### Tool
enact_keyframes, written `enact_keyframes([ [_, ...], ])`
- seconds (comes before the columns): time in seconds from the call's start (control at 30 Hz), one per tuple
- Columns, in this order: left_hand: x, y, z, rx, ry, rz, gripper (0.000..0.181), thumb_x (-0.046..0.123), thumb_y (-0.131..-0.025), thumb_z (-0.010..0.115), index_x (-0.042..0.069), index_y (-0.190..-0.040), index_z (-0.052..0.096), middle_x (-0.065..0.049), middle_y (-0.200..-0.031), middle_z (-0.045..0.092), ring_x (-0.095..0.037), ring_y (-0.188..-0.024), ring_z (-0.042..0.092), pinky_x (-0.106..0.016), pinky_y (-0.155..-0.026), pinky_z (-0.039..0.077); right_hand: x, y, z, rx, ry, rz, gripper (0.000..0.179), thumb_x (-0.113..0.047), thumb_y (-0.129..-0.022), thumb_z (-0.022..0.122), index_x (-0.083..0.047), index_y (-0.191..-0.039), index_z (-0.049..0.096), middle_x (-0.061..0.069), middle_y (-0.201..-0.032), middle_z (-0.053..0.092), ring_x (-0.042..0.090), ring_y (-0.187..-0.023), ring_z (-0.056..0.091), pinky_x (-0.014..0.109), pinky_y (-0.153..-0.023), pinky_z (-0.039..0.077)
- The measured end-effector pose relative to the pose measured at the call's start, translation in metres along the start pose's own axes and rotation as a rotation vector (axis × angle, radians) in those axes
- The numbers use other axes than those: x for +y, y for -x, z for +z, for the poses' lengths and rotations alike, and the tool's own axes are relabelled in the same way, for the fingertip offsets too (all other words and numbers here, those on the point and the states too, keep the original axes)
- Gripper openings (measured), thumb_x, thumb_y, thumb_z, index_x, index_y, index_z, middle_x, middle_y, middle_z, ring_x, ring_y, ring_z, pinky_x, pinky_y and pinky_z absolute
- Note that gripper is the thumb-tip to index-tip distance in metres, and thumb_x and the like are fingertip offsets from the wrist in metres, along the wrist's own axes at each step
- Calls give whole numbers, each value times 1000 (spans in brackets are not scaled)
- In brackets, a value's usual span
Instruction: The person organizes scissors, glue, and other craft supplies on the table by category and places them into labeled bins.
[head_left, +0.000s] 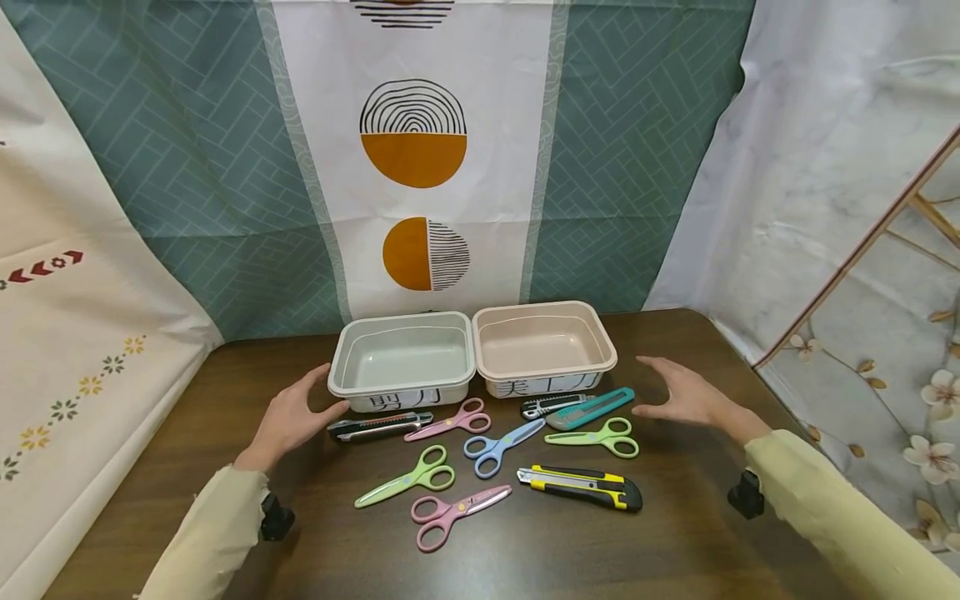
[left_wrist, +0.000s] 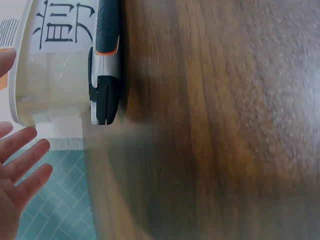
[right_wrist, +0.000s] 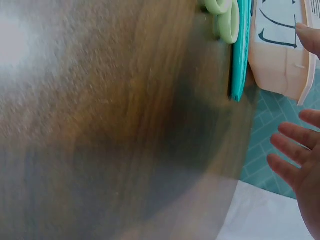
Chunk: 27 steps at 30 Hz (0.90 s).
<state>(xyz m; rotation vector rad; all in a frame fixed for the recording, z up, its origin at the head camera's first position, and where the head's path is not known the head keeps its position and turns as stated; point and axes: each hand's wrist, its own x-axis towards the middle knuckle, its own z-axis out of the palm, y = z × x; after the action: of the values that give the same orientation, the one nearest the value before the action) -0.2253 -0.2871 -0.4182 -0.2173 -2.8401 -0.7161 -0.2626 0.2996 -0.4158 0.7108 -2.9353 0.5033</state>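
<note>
My left hand (head_left: pixel 294 419), fingers spread and holding nothing, is beside the left end of the grey-green basin (head_left: pixel 341 390). The black utility knife (head_left: pixel 380 426) lies just in front of that basin, close to the left thumb. On the other side my right hand (head_left: pixel 686 393) is spread too, to the right of the pink-beige basin (head_left: pixel 606 363). Nearest to it are a teal box cutter (head_left: pixel 592 409) and green scissors (head_left: pixel 594 437). In the right wrist view the fingers (right_wrist: pixel 295 135) look straight and apart. Both basins carry white paper labels with black characters.
Mid-table lie pink scissors (head_left: pixel 452 421), blue scissors (head_left: pixel 501 447), another green pair of scissors (head_left: pixel 408 478) and another pink pair of scissors (head_left: pixel 455 514). A yellow-black utility knife (head_left: pixel 579 487) lies to the right, a black-and-white cutter (head_left: pixel 551 404) behind. A patterned curtain (head_left: pixel 630 167) hangs behind the wooden table (head_left: pixel 720 517).
</note>
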Motion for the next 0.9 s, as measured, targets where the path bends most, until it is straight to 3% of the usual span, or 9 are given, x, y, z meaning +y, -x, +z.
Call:
enact_keyframes([
  [0.43, -2, 1, 8, 48, 4, 15, 72, 44, -80, 64, -2, -131, 41, -25, -124, 50, -41, -108, 50, -57, -85, 39, -11, 10, 20, -16, -151, -14, 84, -48, -67, 74, 2, -129, 45, 19, -125, 50, 35, -111, 50, 51, -88, 39],
  [0.7, -2, -1, 10, 87, 5, 36, 65, 40, -81, 63, -3, -126, 45, -23, -118, 55, -39, -104, 53, -55, -83, 41, -18, 14, 29, -33, -257, -32, 77, -40, -68, 76, 5, -124, 47, 19, -116, 56, 34, -103, 55, 48, -84, 44],
  [0.9, -1, -2, 11, 92, 19, 17, 64, 40, -82, 63, -2, -125, 44, -24, -116, 56, -39, -104, 53, -55, -83, 40, -21, 20, 34, -46, -285, -23, 70, -36, -69, 77, 4, -119, 51, 12, -107, 60, 26, -95, 56, 40, -79, 46],
])
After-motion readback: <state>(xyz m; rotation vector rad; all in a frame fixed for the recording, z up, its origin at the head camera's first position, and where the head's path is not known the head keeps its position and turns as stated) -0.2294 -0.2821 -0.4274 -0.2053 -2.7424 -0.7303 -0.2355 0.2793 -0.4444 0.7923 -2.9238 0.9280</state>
